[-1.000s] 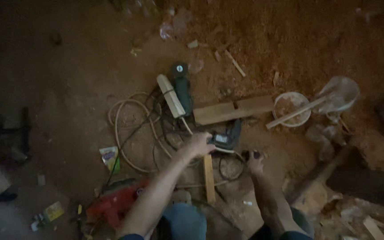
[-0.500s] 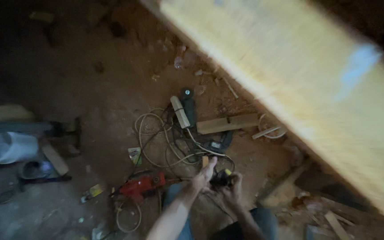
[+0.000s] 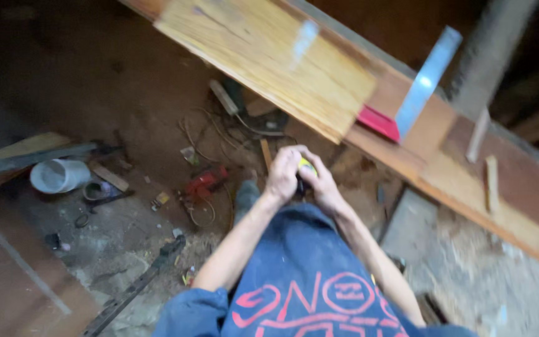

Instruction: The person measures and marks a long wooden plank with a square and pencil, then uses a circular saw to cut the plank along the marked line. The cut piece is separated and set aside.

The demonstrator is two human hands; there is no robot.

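My left hand point(image 3: 283, 175) and my right hand point(image 3: 323, 185) are pressed together in front of my body, both closed around a small yellow and black object point(image 3: 307, 167); most of it is hidden by the fingers. Just beyond the hands a long light wooden plank point(image 3: 263, 56) runs diagonally from the upper left to the right edge. On it lies a metal square point(image 3: 428, 81) with a red stock point(image 3: 378, 122). Below my hands, on the dirt floor, sits a red power tool point(image 3: 206, 182) among looped cords point(image 3: 207, 134).
A white bucket point(image 3: 57, 176) lies on its side at the left beside scrap boards point(image 3: 23, 153). A long dark bar point(image 3: 138, 284) lies at the lower left. Small wood blocks point(image 3: 491, 181) stand on the beam at right. Sawdust and rubble cover the floor.
My hands have risen from the floor tools and closed together on the yellow object. The view has swung upward, bringing the plank and the metal square closer.
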